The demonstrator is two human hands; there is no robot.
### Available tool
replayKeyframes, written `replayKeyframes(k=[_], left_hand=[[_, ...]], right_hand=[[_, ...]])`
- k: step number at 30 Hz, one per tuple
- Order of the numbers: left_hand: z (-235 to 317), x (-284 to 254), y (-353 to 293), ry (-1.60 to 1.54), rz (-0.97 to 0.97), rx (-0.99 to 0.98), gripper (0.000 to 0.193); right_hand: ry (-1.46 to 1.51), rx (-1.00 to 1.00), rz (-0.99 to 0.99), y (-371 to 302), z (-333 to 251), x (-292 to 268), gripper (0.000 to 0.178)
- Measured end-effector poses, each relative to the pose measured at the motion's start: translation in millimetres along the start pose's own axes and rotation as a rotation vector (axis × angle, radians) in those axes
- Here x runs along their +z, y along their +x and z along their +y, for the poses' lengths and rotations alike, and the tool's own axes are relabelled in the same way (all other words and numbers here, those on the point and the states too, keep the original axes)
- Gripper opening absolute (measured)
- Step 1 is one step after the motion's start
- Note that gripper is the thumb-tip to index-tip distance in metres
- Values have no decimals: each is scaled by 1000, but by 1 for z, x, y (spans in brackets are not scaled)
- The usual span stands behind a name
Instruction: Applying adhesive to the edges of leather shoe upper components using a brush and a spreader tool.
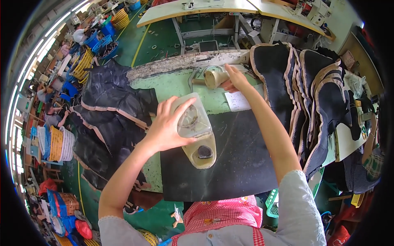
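My left hand (166, 125) is wrapped around a translucent plastic container (196, 108) over the middle of the table. A cream-coloured, rounded base with a dark round piece (205, 152) on it extends below the container toward me. Farther back, my right hand (236, 78) grips a beige, cup-like cylinder (215, 78), its round end turned to the left. Beneath both hands lie a black sheet (242, 164) and the green tabletop (219, 102). Just left of the cylinder rests a hammer-like tool (192, 80), partly hidden.
Black pieces with pale edging lie heaped at left (111, 94) and stacked at right (279, 69). A white paper slip (238, 100) sits below my right hand. Beyond stands a sewing table (201, 12). Baskets (55, 143) and several people are at far left; a green basket (272, 203) is near my right side.
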State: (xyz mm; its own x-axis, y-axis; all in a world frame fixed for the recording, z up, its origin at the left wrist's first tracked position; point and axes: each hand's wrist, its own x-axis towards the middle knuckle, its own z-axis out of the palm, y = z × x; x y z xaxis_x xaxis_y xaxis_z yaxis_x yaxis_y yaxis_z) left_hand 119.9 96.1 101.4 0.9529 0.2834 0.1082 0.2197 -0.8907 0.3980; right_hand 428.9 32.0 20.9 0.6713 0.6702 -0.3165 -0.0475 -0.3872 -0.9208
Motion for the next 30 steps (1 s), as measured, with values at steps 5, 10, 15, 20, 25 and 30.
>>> replayKeyframes(k=[5,10,15,20,25,30], left_hand=[[1,1,2,-16,22,-9,106],[-9,2,2,14,91,49,103],[-15,10,6,67,107,69,101],[-18,13,2,82,129,60,103],[-17,14,0,44,104,35,102],[-21,15,0,98,93,40,102]], right_hand=[[268,41,-155,33,4,-1,51],[406,-486,-337,-53,-30,-50,16],[-26,-825,-411,-174,-69,-56,23],[-535,-978,-375,-227,-64,11,27],[-784,-1164,-144,-244,-50,30,23],[-713,-1132,-176,-231,-42,33,19]])
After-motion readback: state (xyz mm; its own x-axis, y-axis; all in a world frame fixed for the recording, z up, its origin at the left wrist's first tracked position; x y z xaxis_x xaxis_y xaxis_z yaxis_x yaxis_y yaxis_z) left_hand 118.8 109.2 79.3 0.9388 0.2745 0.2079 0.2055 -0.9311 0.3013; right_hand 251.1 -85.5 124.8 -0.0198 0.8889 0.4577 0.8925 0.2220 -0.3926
